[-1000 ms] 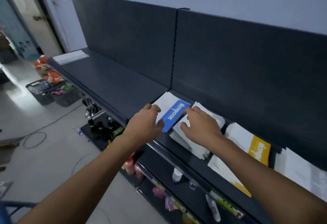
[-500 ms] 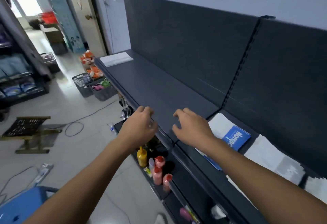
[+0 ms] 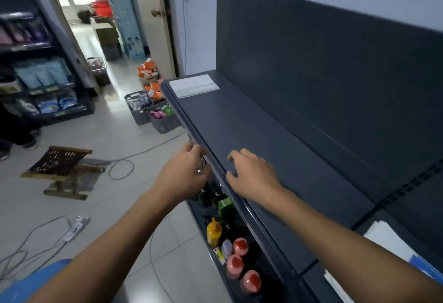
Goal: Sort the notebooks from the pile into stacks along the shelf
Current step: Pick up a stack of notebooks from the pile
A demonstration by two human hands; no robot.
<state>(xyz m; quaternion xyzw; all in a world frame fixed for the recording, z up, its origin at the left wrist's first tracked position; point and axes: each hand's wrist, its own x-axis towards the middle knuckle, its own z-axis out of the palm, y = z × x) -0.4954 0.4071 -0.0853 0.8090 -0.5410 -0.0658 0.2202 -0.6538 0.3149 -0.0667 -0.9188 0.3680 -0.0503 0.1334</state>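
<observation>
A long dark shelf [image 3: 259,139] runs away from me to the far left. At its far end lies a white pile of notebooks [image 3: 193,85]. Part of a white and blue notebook stack [image 3: 393,242] shows at the bottom right edge, behind my right forearm. My left hand [image 3: 184,171] hovers just off the shelf's front edge with fingers loosely curled, holding nothing. My right hand [image 3: 251,173] is over the shelf surface near its front edge, fingers relaxed and empty.
Below the shelf sits a lower tier with bottles [image 3: 236,252] and a yellow bottle [image 3: 214,230]. Grey baskets [image 3: 153,113] of goods stand on the floor by the shelf end. Cables [image 3: 119,166] and a power strip [image 3: 76,227] lie on the tiles. A wooden stool [image 3: 60,166] stands left.
Both hands left the blue notebook stack and moved left along the shelf, empty. My view swung left, so the stacks slid out to the right edge.
</observation>
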